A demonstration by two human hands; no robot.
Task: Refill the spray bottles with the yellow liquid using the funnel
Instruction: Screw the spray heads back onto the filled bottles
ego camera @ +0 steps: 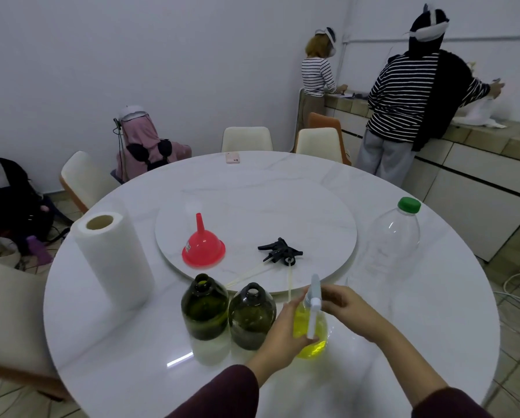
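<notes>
A clear spray bottle (313, 342) with yellow liquid and a white spray head stands near the table's front. My left hand (285, 330) grips its body from the left. My right hand (343, 306) holds the white spray head at the bottle's neck. Left of it stand two dark green bottles (205, 309) (251, 316) with open necks. A red funnel (203, 247) sits upside down on the round turntable (313, 224). Two black spray heads (281, 251) with long pale tubes lie beside it.
A paper towel roll (114, 257) stands at the left. A large empty clear bottle (394, 239) with a green cap stands at the right. A pink phone (232, 157) lies at the table's far edge. Chairs ring the table; people work at a counter behind.
</notes>
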